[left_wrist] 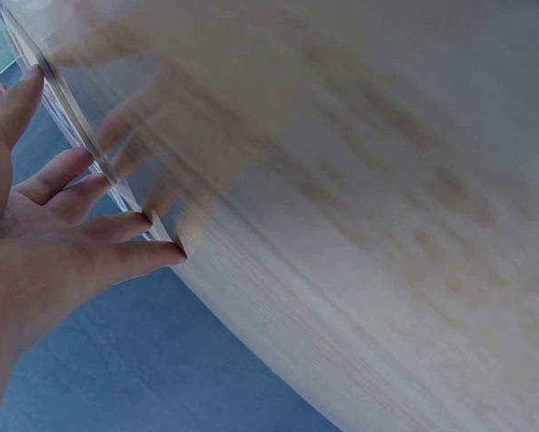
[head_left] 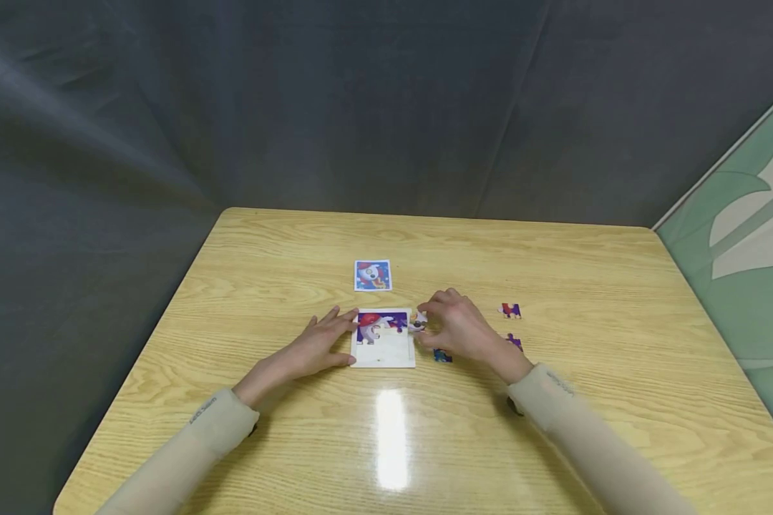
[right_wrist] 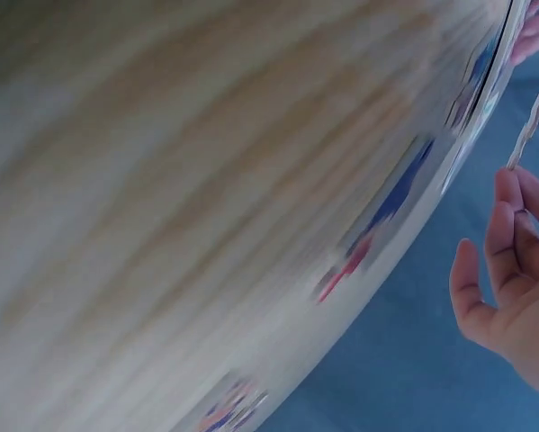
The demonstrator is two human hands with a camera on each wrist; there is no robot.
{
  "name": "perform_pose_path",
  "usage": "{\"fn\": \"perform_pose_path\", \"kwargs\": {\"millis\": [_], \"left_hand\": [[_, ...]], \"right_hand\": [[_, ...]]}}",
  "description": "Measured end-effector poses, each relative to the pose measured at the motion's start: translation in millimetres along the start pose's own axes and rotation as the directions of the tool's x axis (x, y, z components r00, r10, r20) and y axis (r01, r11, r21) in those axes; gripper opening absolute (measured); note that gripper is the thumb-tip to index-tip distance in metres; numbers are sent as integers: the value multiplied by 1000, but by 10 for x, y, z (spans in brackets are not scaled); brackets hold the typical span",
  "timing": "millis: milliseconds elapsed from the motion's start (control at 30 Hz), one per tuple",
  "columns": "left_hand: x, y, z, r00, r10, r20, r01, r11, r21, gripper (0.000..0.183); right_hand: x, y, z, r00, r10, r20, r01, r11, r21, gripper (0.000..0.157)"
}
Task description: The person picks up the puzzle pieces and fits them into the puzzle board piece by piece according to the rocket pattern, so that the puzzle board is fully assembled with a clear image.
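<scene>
A square white puzzle tray [head_left: 386, 355] lies on the table, with joined jigsaw pieces [head_left: 368, 323] along its top and upper left. My left hand [head_left: 318, 345] has its fingers spread, their tips and the thumb resting against the tray's left edge; the left wrist view shows the fingertips at that edge too. At the tray's right side my right hand [head_left: 460, 325] pinches a puzzle piece [head_left: 417, 322] between thumb and fingers. In the right wrist view this puzzle piece [right_wrist: 525, 135] is held on edge, raised off the table. A dark blue-green piece [head_left: 442, 355] lies just below the right hand.
Behind the tray lies a square picture card [head_left: 372, 275] with a white and red figure on blue. Two loose pieces, a red and purple one [head_left: 510, 310] and a purple one [head_left: 514, 342], are right of the right hand; its wrist partly covers the latter. Dark cloth [head_left: 386, 107] hangs behind the table.
</scene>
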State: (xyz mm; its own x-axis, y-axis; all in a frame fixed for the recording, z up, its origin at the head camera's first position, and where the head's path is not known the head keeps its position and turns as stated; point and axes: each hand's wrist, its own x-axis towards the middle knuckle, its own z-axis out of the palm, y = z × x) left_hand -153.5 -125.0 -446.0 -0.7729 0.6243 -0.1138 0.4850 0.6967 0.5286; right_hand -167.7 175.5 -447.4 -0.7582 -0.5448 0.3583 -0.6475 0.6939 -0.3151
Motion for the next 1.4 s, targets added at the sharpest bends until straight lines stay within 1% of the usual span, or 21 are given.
{"fn": "perform_pose_path", "kwargs": {"millis": [133, 200, 433, 1133, 1400], "left_hand": [[-10, 1, -6, 1000, 2, -3, -2, 1000, -6, 58], [-8, 3, -8, 1000, 3, -4, -3, 1000, -7, 57], [-2, 4, -6, 1000, 2, 0, -2, 1000, -3, 57], [13, -8, 2, 1000, -11, -1, 11, 1000, -3, 57], [8, -6, 3, 1000, -6, 5, 6, 1000, -13, 57]], "right_hand": [[64, -86, 64, 999, -25, 22, 25, 1000, -1, 48], [95, -132, 85, 999, -23, 42, 23, 1000, 2, 50], [176, -241, 145, 994, -7, 105, 8, 1000, -10, 48], [283, -363, 276, 984, -65, 167, 77, 995, -68, 45], [305, -382, 304, 982, -67, 176, 83, 993, -85, 44]]}}
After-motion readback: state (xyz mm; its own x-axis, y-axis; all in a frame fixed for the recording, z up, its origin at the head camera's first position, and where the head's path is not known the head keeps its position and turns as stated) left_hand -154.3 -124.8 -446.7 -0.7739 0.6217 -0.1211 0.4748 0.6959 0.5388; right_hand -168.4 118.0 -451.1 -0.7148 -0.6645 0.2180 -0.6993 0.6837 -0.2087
